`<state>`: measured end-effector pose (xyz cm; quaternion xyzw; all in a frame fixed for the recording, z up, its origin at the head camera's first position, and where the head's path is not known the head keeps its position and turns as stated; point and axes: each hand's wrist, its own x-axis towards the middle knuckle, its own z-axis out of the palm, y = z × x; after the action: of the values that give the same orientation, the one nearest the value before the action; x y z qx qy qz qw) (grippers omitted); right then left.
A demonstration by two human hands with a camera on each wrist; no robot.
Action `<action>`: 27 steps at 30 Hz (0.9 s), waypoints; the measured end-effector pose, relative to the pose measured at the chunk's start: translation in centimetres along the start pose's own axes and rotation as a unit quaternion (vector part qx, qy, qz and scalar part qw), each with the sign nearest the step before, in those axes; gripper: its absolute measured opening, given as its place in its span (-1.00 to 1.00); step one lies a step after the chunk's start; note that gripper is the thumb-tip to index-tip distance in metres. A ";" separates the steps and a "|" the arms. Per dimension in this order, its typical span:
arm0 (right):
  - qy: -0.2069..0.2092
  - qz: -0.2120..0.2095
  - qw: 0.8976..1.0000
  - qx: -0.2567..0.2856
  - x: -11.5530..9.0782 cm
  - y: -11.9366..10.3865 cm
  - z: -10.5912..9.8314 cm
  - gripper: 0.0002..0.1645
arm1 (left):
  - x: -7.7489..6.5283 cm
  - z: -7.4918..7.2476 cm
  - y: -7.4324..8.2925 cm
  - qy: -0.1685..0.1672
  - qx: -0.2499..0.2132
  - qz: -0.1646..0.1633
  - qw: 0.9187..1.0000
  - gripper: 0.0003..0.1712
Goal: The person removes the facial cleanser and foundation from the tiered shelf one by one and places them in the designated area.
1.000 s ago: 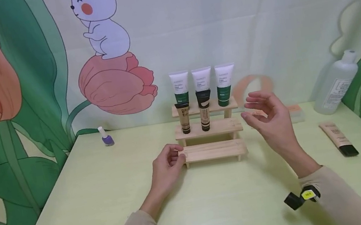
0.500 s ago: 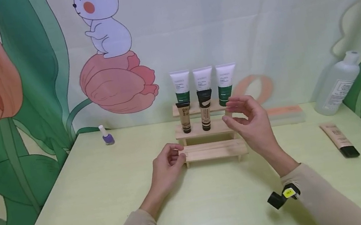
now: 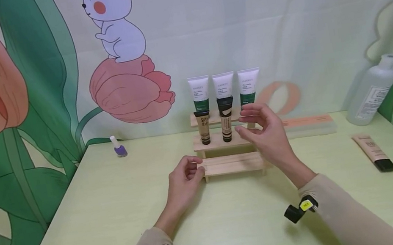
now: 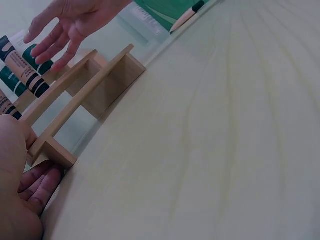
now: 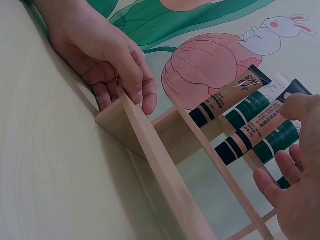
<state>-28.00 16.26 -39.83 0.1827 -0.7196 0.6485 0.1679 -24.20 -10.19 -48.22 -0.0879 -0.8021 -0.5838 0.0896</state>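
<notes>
While your left hand (image 3: 183, 181) pinches the left end of the wooden stand (image 3: 232, 165) on the pale yellow table (image 3: 81, 226), your right hand (image 3: 271, 135), fingers spread, hovers beside a tan tube (image 3: 226, 125), before the tulip-and-rabbit printed backdrop (image 3: 196, 24)

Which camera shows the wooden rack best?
The head view: the wooden rack shows from end to end, facing the camera, though the right grip partly covers it. The left wrist view shows it slanted, its rear mostly hidden; the right wrist view cuts off its right end.
</notes>
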 end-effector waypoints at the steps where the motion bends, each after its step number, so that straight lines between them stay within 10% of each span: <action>1: 0.000 0.001 1.000 0.002 0.1 0.1 0.1 -0.33 | 0.0 0.0 0.0 0.000 0.000 0.001 1.000 -0.80; 27: -0.022 0.024 0.999 -0.013 0.8 1.2 2.4 -0.37 | 0.0 0.0 0.2 -0.002 -0.001 0.004 1.000 -0.80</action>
<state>-29.33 13.97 -40.74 0.1775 -0.7355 0.6388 0.1391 -24.12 -10.16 -48.07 -0.0926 -0.8012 -0.5843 0.0902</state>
